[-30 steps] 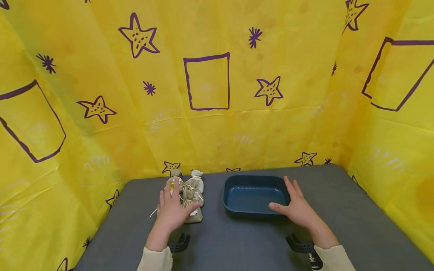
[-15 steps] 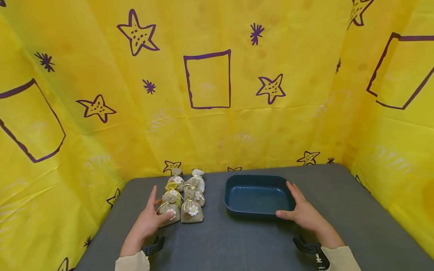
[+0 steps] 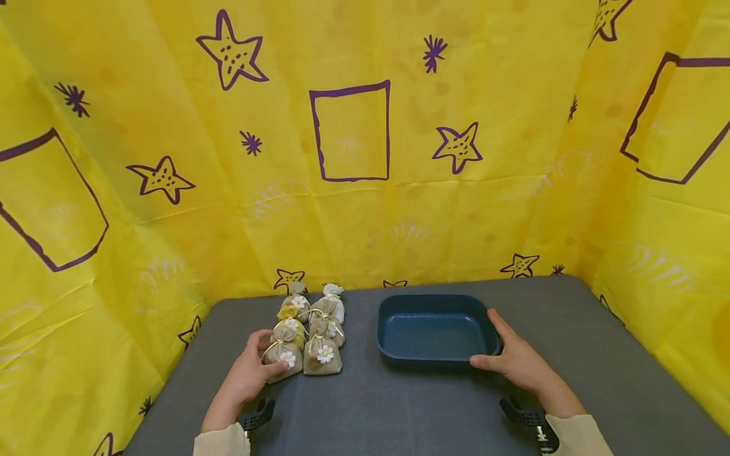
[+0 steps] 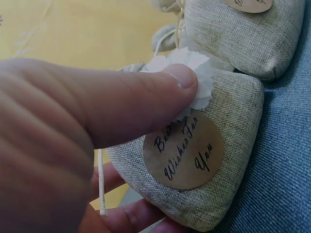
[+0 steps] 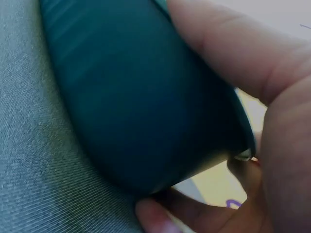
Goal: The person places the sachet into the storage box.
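Bag (image 3: 279, 352) sits at the near left of the cluster (image 3: 327, 310), its flower (image 4: 205, 90) under the thumb of the left hand (image 3: 249, 368), fingers pinching from behind; the right hand (image 3: 518, 362) grips the tray (image 3: 422, 361) by its right end. Thumb pressure might loosen the flower, and a drag might tip the next bag (image 3: 316, 366). The held bag's neck points away, along its long axis; the tray lies lengthwise left to right

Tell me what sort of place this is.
Probably a makeshift recording booth, judging by the star-printed yellow cloth hung on three sides, the grey table and the black wrist-worn mounts.
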`<state>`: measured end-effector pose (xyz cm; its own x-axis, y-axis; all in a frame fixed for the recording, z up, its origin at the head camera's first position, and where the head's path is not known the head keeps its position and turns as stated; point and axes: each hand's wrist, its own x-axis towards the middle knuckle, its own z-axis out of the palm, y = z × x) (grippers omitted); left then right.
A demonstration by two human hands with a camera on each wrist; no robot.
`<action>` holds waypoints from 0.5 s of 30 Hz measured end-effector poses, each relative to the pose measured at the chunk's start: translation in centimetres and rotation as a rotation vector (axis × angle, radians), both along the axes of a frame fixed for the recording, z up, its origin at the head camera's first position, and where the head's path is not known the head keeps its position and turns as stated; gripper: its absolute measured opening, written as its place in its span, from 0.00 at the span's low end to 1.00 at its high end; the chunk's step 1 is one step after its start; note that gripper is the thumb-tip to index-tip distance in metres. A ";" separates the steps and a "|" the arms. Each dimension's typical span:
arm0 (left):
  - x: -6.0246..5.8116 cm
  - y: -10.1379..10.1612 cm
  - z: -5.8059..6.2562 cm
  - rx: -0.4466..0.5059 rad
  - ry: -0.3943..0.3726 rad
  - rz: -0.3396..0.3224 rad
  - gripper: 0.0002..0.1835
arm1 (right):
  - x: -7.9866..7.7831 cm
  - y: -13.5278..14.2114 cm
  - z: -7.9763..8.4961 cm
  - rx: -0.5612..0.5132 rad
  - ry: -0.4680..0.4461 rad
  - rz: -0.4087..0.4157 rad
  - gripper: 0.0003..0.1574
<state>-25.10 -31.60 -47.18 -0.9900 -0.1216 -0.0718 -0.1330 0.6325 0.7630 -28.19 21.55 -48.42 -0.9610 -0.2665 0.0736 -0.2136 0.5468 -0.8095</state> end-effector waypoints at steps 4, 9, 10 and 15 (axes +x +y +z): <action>0.0 -0.1 -0.2 -0.021 0.023 -0.004 0.44 | -0.1 0.1 -0.5 -0.022 0.024 0.004 0.71; 0.1 -0.1 -0.2 -0.058 0.048 -0.024 0.36 | -0.2 0.2 -1.1 -0.041 0.012 -0.006 0.69; 0.1 -0.1 -0.2 -0.059 0.051 -0.027 0.36 | -0.2 0.2 -1.2 -0.044 0.004 -0.011 0.69; 0.0 -0.2 -0.4 -0.056 0.047 -0.031 0.35 | -0.3 0.3 -1.5 -0.071 -0.016 -0.028 0.68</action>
